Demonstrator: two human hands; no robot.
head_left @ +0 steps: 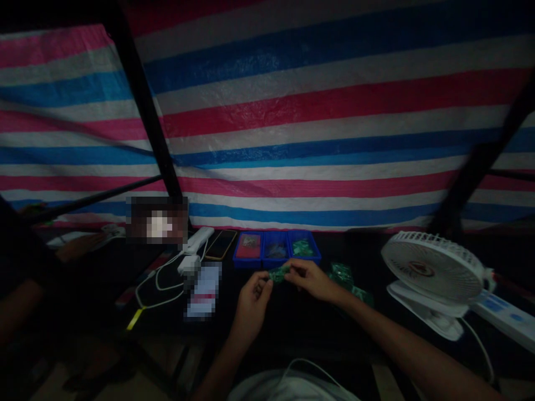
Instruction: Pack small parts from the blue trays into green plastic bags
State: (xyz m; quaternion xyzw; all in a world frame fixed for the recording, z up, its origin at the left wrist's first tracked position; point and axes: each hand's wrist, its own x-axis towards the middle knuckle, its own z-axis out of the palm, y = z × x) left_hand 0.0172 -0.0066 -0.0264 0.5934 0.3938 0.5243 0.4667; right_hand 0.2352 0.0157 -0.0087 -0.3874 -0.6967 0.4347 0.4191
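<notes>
Between my two hands is a small green packet [277, 274], shiny like a plastic bag, held just above the dark table. My left hand [256, 289] pinches its left end with the thumb and fingers. Its right end is gripped by my right hand [307, 277], fingertips pressed together. Just beyond the hands stand blue bins in a row: the left bin [236, 259] has red and pale contents, the middle one dark bits, the right one green packets [301, 248]. More green packets [341, 274] lie beside my right forearm. The scene is dim, so fine detail is lost.
A white clip fan [434, 273] stands at right beside a white power strip [507, 320]. To the left are a phone [221, 245], a white power strip [199, 239] and looped white cables [161, 303]. Another person's hand [86, 245] rests at far left. A striped sheet [313, 139] hangs behind.
</notes>
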